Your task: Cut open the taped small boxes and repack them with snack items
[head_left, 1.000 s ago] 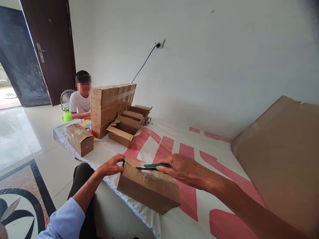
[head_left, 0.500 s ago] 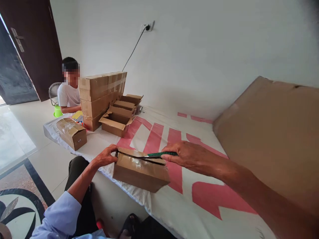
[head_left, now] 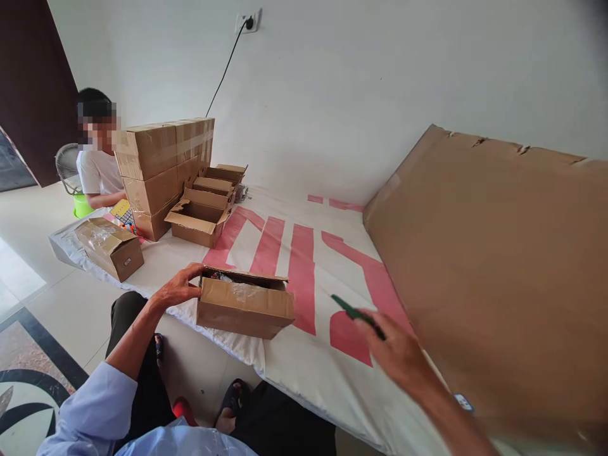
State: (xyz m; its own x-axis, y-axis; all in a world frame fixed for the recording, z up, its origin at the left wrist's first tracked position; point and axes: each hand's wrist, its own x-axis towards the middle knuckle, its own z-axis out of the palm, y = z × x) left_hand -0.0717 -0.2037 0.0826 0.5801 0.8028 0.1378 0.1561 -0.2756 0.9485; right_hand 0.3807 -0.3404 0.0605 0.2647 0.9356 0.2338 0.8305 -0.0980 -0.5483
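White-and-red table cover (head_left: 304,253): right hand (head_left: 399,354), gripping green knife (head_left: 357,315), now off box (head_left: 244,304); left hand (head_left: 179,288) still clasping it

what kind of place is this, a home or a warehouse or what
Most likely a room in a home used for packing or unpacking goods. A stack of taped cardboard boxes and open boxes sit on a cloth-covered table against a plain white wall with a socket, over a polished patterned floor.

Bright, even daylight fills the room, strongest on the glossy floor (head_left: 21,278) at far left. Shadows are soft. The right hand (head_left: 401,358) is smeared by motion blur. Wide-angle distortion bends the wall (head_left: 361,82); the upper right corner darkens.
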